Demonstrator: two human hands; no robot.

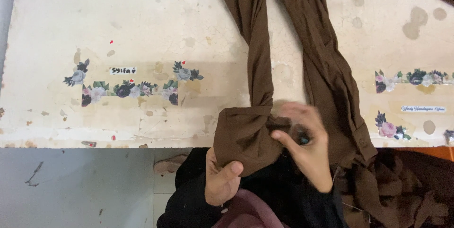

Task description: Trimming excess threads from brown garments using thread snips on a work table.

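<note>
At the cream counter (142,29) edge, both hands, left (221,180) and right (307,145), pinch the soft, light, limp brown fabric sleeve (246,133); best gripped at its folded end.

Brown garment (326,74): matt woven cloth, soft, creased, gathered into a folded bundle under the grip of the left hand (222,180) and right hand (305,145). Tabletop (142,29): cream painted surface, dull, crazed with fine cracks, stained and chipped along the front edge. Flower stickers (130,88): thin printed paper, flat, slightly glossy. Black sleeves (189,199): matt cloth. Floor (75,185): smooth grey, scuffed.
</note>
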